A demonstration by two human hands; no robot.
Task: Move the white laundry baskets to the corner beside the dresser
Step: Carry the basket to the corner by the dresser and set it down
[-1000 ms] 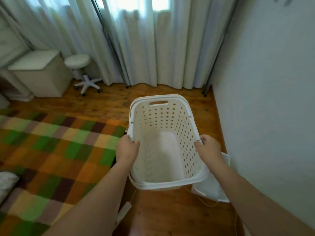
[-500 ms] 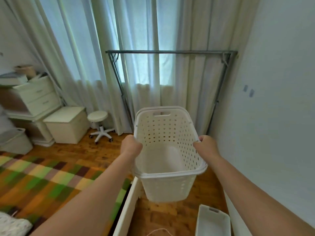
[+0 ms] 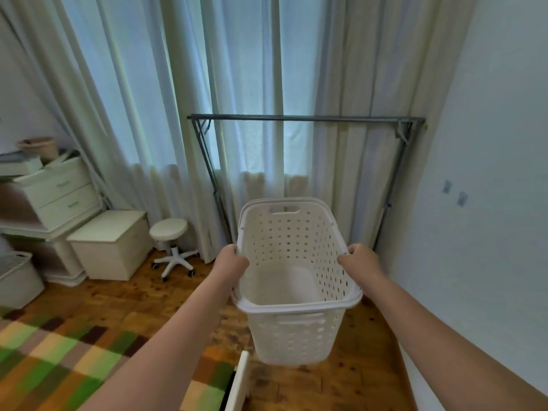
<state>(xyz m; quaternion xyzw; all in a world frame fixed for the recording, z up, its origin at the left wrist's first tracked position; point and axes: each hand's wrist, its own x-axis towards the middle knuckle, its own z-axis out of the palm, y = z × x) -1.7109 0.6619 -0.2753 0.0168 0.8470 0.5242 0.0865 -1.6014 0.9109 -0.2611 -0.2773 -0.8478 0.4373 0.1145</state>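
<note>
A white perforated laundry basket [image 3: 293, 330] hangs in the air in front of me, empty, with a double rim as if two are nested. My left hand [image 3: 230, 262] grips its left rim and my right hand [image 3: 360, 260] grips its right rim. A cream dresser [image 3: 56, 191] with drawers stands at the far left against the curtains. Another pale basket [image 3: 16, 277] sits on the floor at the left edge below the dresser.
A grey metal clothes rack [image 3: 305, 118] stands before the curtains. A cream box cabinet [image 3: 109, 244] and a white wheeled stool [image 3: 172, 241] sit left of the rack. A checked rug [image 3: 68, 354] covers the left floor. A white board edge [image 3: 238, 381] lies below; the right wall [image 3: 489, 203] is close.
The basket has been lifted from near the floor to chest height. My view has tilted up, so the rack, dresser and more curtain came into sight.
</note>
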